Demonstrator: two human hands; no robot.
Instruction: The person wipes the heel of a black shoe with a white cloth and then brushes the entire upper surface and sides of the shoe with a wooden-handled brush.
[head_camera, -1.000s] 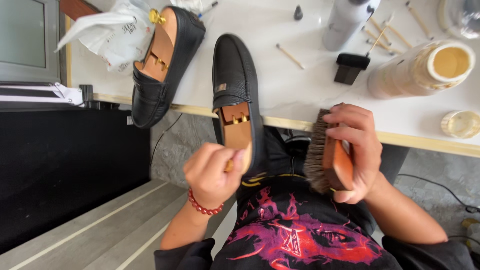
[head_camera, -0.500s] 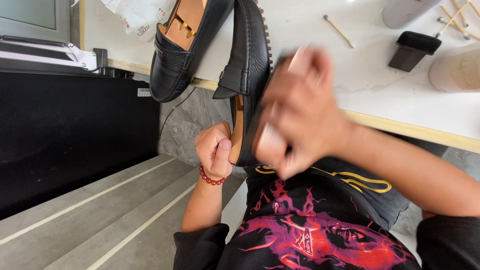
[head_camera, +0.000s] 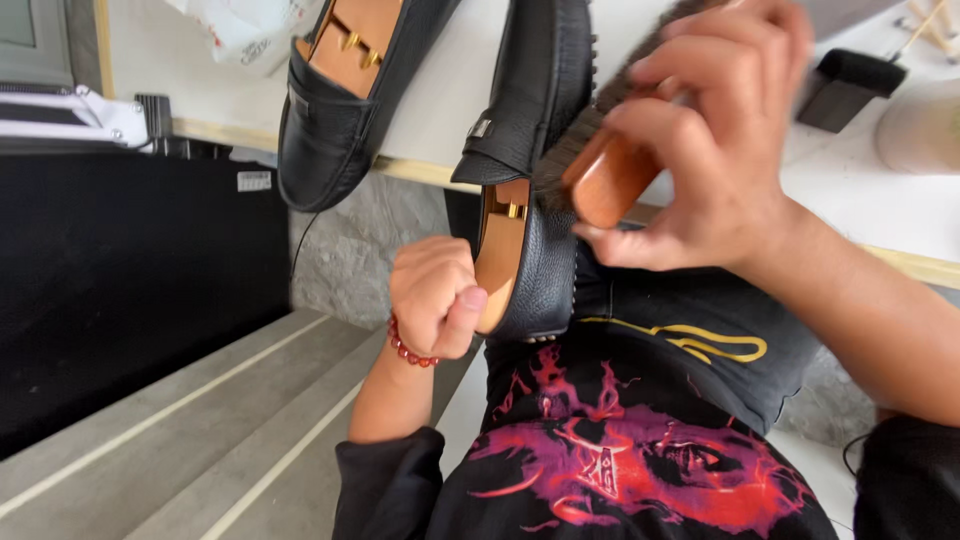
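While the black pebbled-leather loafer with a metal bit (head_camera: 545, 130) is steadied at its heel end by the left hand (head_camera: 432, 296), which is closed in a fist around the pale wooden shoe tree (head_camera: 497, 250) set inside it, a wooden-backed brush with dark bristles (head_camera: 600, 150) is gripped in the right hand (head_camera: 705, 150) and pressed against the shoe's side. The loafer is held just off the edge of the white counter (head_camera: 440, 110), its toe reaching over the surface, above the lap. Brushing is judged to be under way rather than finished: the bristles are touching the leather, and no high shine can be made out on the grain. A second black loafer with its own wooden shoe tree (head_camera: 345, 110) lies on the counter, apart from both hands, and whether it has been brushed cannot be told. Much is cut off or blurred: the toes of both shoes run out of view at the top, the brush is partly hidden by the fingers and smeared by motion, and the far side of the held shoe is not shown. A black block-shaped object (head_camera: 840, 88) near the right edge is too blurred to identify.
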